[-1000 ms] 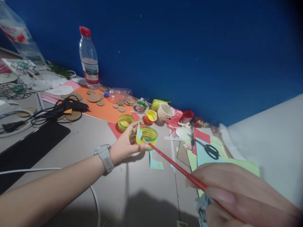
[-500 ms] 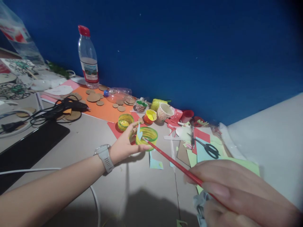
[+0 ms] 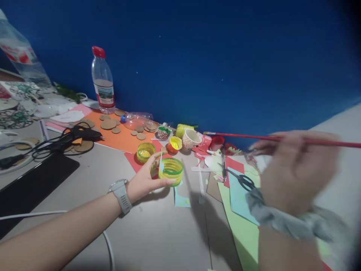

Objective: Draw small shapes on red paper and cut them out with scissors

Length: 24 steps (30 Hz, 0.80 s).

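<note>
"Near the middle of the table [image 3: 158,237], your left hand [image 3: 146,178] curls around a green-and-yellow striped cup [image 3: 176,177], thumb along its near side. What about your other hand?"

"Off to the right and raised, your right hand [image 3: 299,167] is blurred, yet it plainly holds a red paintbrush [image 3: 248,137]. The tip points left, well apart from the cup."

"And the light-blue paper piece [image 3: 161,165] at the cup's left rim?"

"Whether it is fixed there or only pinned by your fingers, I cannot tell, so a gentle, even grip seems best. Nor can I tell if the cup rests on the table; bracing it there would probably steady it."

"What would suit your brush hand?"

"A light hold, I think, and a braced wrist for any work close to the paper. Mind that the bristles clear the small orange pot [image 3: 172,149], just beyond the cup."
</note>
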### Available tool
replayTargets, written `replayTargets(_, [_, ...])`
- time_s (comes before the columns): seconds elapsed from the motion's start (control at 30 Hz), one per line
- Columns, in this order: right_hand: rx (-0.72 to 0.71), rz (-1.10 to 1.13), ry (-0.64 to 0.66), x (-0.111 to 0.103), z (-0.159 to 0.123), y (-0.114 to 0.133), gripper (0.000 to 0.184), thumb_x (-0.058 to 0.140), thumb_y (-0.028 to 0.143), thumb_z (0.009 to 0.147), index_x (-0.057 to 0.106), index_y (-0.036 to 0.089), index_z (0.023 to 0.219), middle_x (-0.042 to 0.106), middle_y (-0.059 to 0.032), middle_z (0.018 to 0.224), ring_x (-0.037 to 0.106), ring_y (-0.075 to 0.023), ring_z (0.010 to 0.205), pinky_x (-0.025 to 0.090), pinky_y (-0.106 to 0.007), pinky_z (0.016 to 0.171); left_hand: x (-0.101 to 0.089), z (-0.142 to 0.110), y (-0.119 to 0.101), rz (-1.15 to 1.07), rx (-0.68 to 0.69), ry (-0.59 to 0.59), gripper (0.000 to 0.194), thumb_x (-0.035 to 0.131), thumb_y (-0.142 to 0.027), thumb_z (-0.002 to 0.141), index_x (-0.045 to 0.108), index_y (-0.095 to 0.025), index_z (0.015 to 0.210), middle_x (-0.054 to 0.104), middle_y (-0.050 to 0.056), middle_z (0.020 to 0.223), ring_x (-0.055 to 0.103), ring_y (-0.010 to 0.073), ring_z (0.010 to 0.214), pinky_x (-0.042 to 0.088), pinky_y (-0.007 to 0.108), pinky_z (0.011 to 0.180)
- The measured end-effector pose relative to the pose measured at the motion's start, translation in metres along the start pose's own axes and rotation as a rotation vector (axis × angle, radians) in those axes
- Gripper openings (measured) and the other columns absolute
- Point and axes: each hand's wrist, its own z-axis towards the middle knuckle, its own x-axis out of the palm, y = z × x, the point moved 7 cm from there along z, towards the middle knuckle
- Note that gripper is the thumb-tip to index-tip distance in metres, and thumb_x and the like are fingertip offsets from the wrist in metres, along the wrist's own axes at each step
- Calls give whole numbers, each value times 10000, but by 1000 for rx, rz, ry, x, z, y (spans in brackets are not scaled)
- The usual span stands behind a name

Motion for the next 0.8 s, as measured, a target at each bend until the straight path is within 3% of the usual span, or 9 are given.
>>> replayTargets(0.07, [-38, -64, 121, 27, 3, -12, 177, 455, 346, 945, 512, 201, 860, 615, -39, 669, 597, -150, 517, 486, -277, 521, 2, -1, 2, -14, -31, 18, 851, 826, -174, 669, 336, -238, 1363, 603, 118, 1247, 566, 289, 1183, 401, 468, 1032])
replayTargets(0.17, [22, -16, 239, 58, -4, -42, 182, 471, 370, 939, 543, 211, 886, 641, -30, 651, 619, -181, 540, 513, -323, 588, 6, -3, 4, -45, -68, 71, 836, 829, -177, 662, 361, -260, 1350, 622, 102, 1220, 583, 294, 1160, 420, 476, 1006])
replayTargets(0.27, [63, 14, 262, 75, -13, -64, 200, 491, 396, 925, 579, 222, 882, 654, -29, 680, 641, -202, 589, 533, -355, 635, 10, -4, 6, -56, -79, 122, 793, 834, -201, 654, 407, -256, 1320, 630, 105, 1207, 595, 305, 1138, 444, 478, 973])
replayTargets(0.37, [213, 150, 309, 85, -17, -82, 272, 540, 428, 894, 572, 219, 1066, 665, -27, 742, 654, -203, 612, 552, -359, 612, 11, -4, 7, -50, -81, 157, 766, 846, -214, 642, 437, -243, 1289, 635, 116, 1203, 599, 311, 1131, 463, 469, 954])
replayTargets(0.47, [275, 225, 263, 81, -13, -87, 467, 609, 431, 847, 469, 227, 1243, 639, -20, 759, 626, -201, 587, 544, -369, 582, 10, -3, 7, -36, -77, 156, 758, 840, -225, 653, 435, -244, 1293, 639, 116, 1202, 599, 310, 1130, 473, 462, 946])
replayTargets(0.57, [181, 171, 136, 62, -3, -76, 507, 627, 433, 831, 438, 237, 1258, 575, -24, 804, 582, -200, 655, 524, -369, 616, 8, -3, 4, -8, -58, 118, 780, 835, -210, 663, 408, -249, 1315, 624, 105, 1225, 577, 298, 1164, 448, 447, 986])
replayTargets(0.7, [-50, -9, -82, 29, -2, -33, 452, 617, 334, 839, 455, 212, 1242, 520, -63, 923, 516, -198, 732, 482, -388, 729, 1, -3, -9, 128, 79, -2, 782, 808, -231, 710, 358, -244, 1350, 576, 98, 1295, 533, 275, 1224, 405, 411, 1047])
replayTargets(0.73, [-110, -11, -97, 25, -6, -18, 413, 599, 302, 849, 466, 210, 1229, 514, -70, 948, 515, -199, 749, 474, -389, 748, -1, -4, -13, 177, 127, -39, 790, 806, -244, 712, 351, -240, 1357, 562, 100, 1313, 523, 278, 1235, 403, 406, 1050])
replayTargets(0.8, [-228, 28, 2, 27, -21, 15, 241, 561, 252, 867, 527, 234, 1105, 521, -60, 947, 533, -213, 815, 463, -390, 769, -5, -6, -19, 258, 208, -107, 811, 810, -257, 708, 335, -244, 1365, 548, 99, 1331, 503, 280, 1256, 402, 394, 1053])
